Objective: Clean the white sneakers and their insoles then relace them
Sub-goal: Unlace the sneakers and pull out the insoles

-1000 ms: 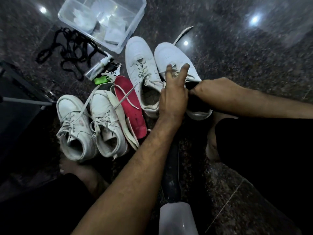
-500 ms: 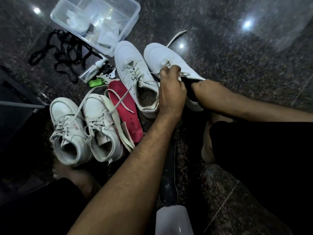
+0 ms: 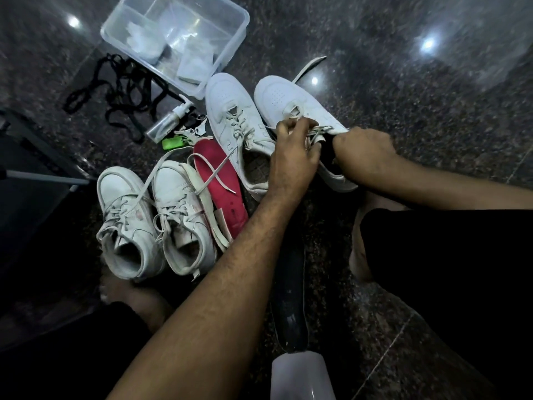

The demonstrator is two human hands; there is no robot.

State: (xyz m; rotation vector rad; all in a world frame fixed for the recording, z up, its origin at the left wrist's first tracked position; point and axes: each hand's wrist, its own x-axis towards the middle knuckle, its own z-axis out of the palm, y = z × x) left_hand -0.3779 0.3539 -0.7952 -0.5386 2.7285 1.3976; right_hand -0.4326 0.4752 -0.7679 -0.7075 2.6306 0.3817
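— Head view first: what are your hands on?

— Both are on the rightmost low-top white leather sneaker [image 3: 291, 102], which lies on the dark speckled stone floor [image 3: 403, 96] with its toe pointing away from me. My left hand [image 3: 294, 157] is curled over the lacing, fingers drawn together and pinching the flat off-white lace [image 3: 317, 134] near the top eyelets. My right hand [image 3: 363, 151] is closed around the collar and heel end of the same shoe, steadying it.

— And its partner?

— The second low-top white sneaker [image 3: 230, 111] sits just beside it on the left, laced loosely, its opening facing me. One of its lace ends trails across the long red insole [image 3: 222, 186] lying next to it.

— Anything else close by?

— A pair of white high-top sneakers [image 3: 127, 215] stands side by side further left, laces slack. A pale cream insole [image 3: 202, 203] lies between the nearer high-top and the red one. Beyond them are a small clear spray bottle [image 3: 167, 119], a bright green tag [image 3: 173, 142], a tangle of black laces [image 3: 121, 90], and a clear plastic tub [image 3: 230, 47] with white cloths inside. A black insole [image 3: 288, 284] lies on the floor under my left forearm.
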